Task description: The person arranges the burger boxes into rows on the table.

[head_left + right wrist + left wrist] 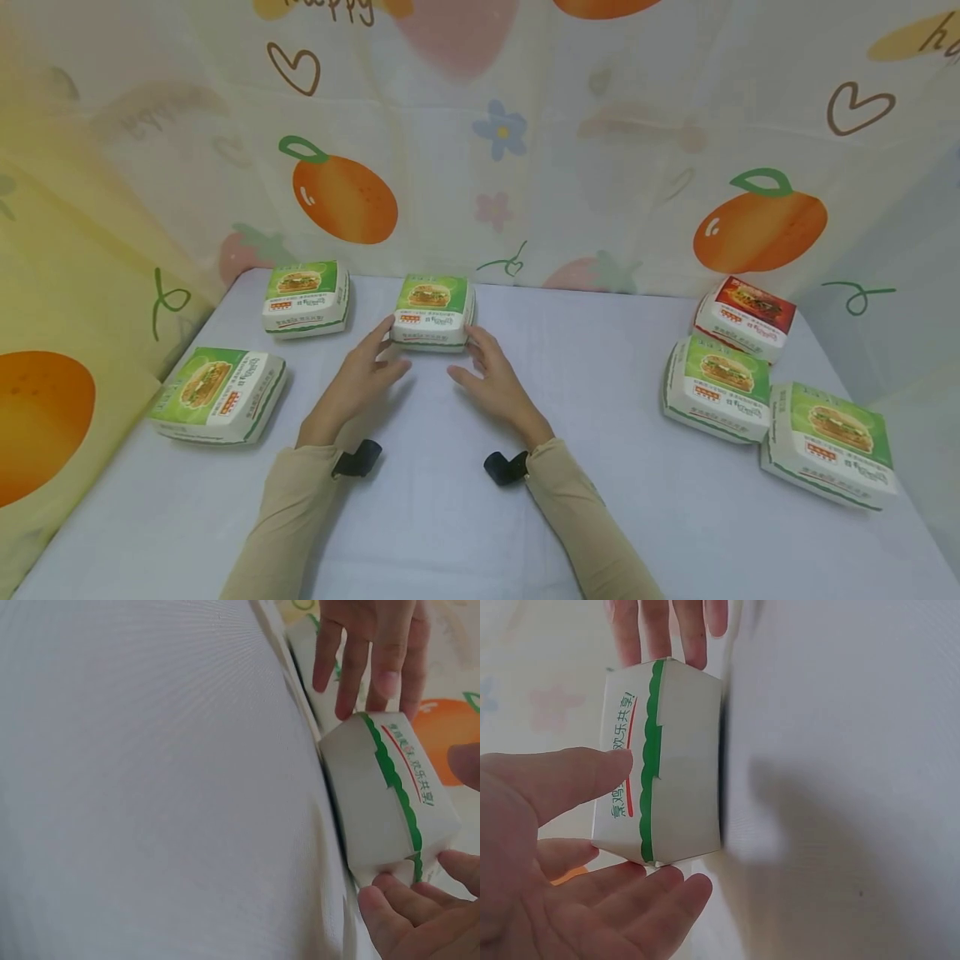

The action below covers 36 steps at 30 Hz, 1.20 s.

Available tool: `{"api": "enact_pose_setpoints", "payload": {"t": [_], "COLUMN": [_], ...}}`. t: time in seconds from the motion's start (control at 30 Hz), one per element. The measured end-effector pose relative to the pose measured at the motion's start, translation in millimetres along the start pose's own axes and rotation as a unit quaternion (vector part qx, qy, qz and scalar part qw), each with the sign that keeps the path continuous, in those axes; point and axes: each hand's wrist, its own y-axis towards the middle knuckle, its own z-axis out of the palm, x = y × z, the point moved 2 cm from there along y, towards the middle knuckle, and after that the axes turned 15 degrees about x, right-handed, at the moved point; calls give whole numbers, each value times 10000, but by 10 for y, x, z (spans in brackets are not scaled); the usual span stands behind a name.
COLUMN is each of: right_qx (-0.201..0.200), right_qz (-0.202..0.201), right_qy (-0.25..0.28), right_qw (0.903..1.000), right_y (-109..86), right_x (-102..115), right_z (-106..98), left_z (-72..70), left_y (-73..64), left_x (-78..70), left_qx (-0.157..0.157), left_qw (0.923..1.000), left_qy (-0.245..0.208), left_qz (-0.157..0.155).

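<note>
A green-and-white burger box (pixel 431 312) stands on the table's far side, between my two hands. At its left side is my left hand (pixel 358 385), fingers extended with the tips right at the carton and the thumb held apart. My right hand (pixel 498 385) mirrors it on the opposite side, its fingers fairly straight. The left wrist view shows the box's white front (pixel 686 765) with a green scalloped band, the left thumb passing in front of it. In the right wrist view, right fingertips (pixel 386 885) meet the box's near corner.
Two green burger boxes, one at the back (pixel 306 300) and one nearer (pixel 219 396), sit on the left. On the right, a red-topped box (pixel 744 319) and two green ones (pixel 716 390) stand close together. A fruit-printed curtain (pixel 600 192) hangs behind the white table (pixel 442 517).
</note>
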Motion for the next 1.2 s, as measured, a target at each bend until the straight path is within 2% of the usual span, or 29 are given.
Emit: {"api": "enact_pose_setpoints", "payload": {"t": [0.07, 0.27, 0.5, 0.77, 1.2], "right_qx": [-14, 12, 44, 48, 96], "right_qz": [-21, 17, 81, 271, 196], "right_qy": [-21, -34, 99, -175, -88], "right_qw": [10000, 10000, 9999, 9995, 9997], "right_y": [27, 25, 20, 10, 1], "right_x": [-73, -49, -31, -33, 8], "right_z": [0, -5, 3, 5, 16], "left_z": [7, 17, 33, 25, 24], "left_y": [3, 9, 23, 10, -15], "left_x": [5, 1, 8, -12, -53], "left_qx": [19, 49, 31, -89, -80], "left_qw": [10000, 10000, 9999, 9999, 10000], "left_qy": [36, -31, -109, -52, 47], "left_qz": [5, -73, -24, 68, 22]}}
